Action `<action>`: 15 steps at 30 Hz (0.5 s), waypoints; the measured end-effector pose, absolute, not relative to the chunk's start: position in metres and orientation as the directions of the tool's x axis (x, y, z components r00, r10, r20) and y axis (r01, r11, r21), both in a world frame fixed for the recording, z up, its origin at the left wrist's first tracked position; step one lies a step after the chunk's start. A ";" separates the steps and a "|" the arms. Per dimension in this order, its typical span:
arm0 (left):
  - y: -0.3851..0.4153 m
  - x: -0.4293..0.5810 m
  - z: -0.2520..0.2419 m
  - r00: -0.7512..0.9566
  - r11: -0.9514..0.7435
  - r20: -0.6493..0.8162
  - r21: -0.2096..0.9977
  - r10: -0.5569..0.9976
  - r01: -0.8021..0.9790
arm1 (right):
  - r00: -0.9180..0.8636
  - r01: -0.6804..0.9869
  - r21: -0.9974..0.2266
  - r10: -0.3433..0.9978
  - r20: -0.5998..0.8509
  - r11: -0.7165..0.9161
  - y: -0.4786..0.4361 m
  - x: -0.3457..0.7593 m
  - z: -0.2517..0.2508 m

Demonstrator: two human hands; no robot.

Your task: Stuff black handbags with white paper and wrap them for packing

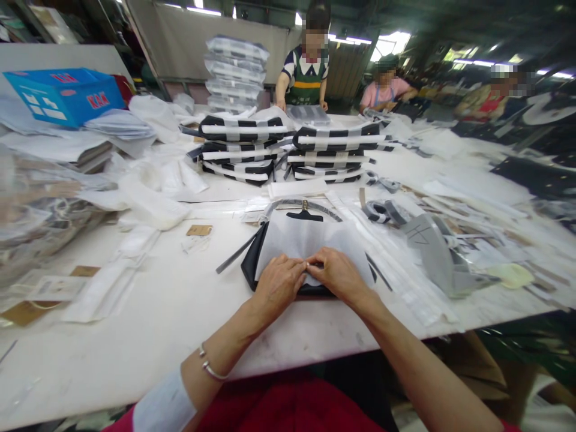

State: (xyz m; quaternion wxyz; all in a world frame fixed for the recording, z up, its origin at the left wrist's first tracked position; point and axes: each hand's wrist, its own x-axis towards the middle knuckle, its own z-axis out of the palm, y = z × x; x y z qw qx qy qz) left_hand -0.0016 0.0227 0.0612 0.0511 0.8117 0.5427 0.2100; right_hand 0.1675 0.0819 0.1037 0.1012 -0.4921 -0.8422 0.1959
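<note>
**Position of the black bag (252,261) and the white sheet (288,240)**

The black bag lies on the table (180,342), near its front edge and directly before the person. The white sheet covers most of the upper face; black surface is exposed at the left side and along the near edge. A black tab (305,216) with a metal fitting shows at the sheet's far edge.

Left hand (281,277): fingers drawn together, resting at the near middle of the sheet.
Right hand (335,273): fingers curled, thumb and fingertips meeting those of the left hand. The fingers hide the contact point; whether either hand pinches material cannot be determined.

Surroundings: beyond the bag, a left stack (243,129) and a right stack (330,138) of black, white-banded items. Left of the bag: a brown tag (199,230). Right: a gray object (425,243) with handwritten marks.
</note>
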 end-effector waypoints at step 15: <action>0.019 -0.002 0.057 0.298 -0.466 0.429 0.366 0.853 0.806 | -0.416 0.673 -0.680 0.909 -0.022 0.291 0.088 0.174 0.090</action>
